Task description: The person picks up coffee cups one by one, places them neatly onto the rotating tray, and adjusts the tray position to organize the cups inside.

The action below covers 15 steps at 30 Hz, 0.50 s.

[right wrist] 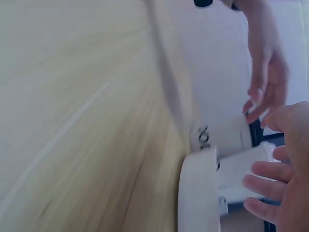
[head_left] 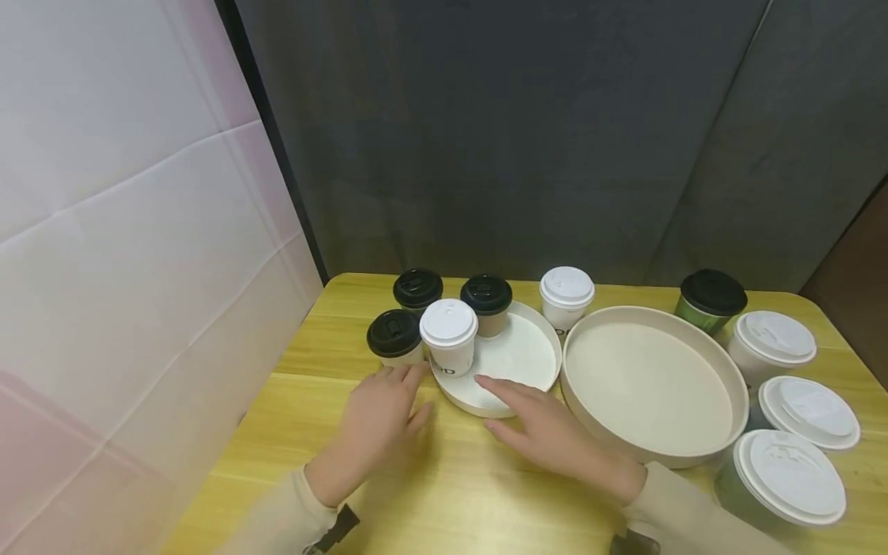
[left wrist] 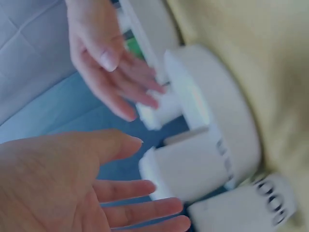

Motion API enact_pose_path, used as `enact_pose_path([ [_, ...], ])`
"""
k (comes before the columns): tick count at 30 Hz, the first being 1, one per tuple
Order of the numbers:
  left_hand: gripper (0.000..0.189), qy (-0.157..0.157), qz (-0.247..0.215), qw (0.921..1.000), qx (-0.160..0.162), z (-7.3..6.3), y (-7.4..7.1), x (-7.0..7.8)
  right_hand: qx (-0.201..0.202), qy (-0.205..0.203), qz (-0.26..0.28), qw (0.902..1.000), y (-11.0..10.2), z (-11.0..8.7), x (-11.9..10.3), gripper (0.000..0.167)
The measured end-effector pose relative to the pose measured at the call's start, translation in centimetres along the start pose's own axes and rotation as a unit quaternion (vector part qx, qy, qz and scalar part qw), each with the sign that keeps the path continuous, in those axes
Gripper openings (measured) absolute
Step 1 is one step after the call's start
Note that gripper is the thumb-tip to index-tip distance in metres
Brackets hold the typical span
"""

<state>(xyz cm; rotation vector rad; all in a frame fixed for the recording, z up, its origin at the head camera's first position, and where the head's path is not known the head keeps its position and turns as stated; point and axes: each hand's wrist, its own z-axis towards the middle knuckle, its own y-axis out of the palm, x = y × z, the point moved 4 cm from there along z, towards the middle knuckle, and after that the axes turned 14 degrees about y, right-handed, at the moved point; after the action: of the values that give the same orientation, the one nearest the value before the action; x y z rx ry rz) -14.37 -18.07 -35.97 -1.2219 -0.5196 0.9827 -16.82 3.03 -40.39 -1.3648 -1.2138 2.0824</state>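
Observation:
My left hand [head_left: 380, 410] is by the near black-lidded paper cup [head_left: 397, 336], its fingers extended; whether they touch it I cannot tell. In the left wrist view these fingers [left wrist: 145, 212] hold nothing. My right hand [head_left: 548, 432] hovers with spread fingers at the front of the small round white tray [head_left: 516, 358]. A white-lidded cup [head_left: 449, 339] stands upright at that tray's left side, and a brown cup with a black lid [head_left: 488, 302] stands behind it on the tray. Another black-lidded cup [head_left: 418, 290] is behind, left of the tray.
To the right, a larger beige round tray [head_left: 655, 378] lies against the small one. Behind them stands a white-lidded cup [head_left: 566, 297]. Along the right side are a green black-lidded cup [head_left: 711, 301] and several white-lidded cups [head_left: 773, 339]. A dark curtain [head_left: 499, 139] hangs behind the wooden table [head_left: 458, 493].

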Motion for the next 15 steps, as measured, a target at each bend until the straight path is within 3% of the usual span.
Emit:
enact_pose_path([
  [6, 0.055, -0.018, 0.013, 0.9996, 0.018, 1.5, -2.3, -2.0, -0.064, 0.020, 0.116, 0.9910, 1.5, 2.0, -2.2, 0.056],
  [11, 0.076, -0.049, -0.007, 0.9987, 0.008, 2.4, -2.8, -3.9, -0.119, 0.056, 0.203, 0.9703, 3.4, 3.8, -3.1, 0.059],
  [15, 0.089, -0.061, -0.019, 0.9979, -0.010, 3.0, -2.4, -5.3, -0.141, 0.092, 0.251, 0.9533, 4.9, 5.1, -3.8, 0.064],
])
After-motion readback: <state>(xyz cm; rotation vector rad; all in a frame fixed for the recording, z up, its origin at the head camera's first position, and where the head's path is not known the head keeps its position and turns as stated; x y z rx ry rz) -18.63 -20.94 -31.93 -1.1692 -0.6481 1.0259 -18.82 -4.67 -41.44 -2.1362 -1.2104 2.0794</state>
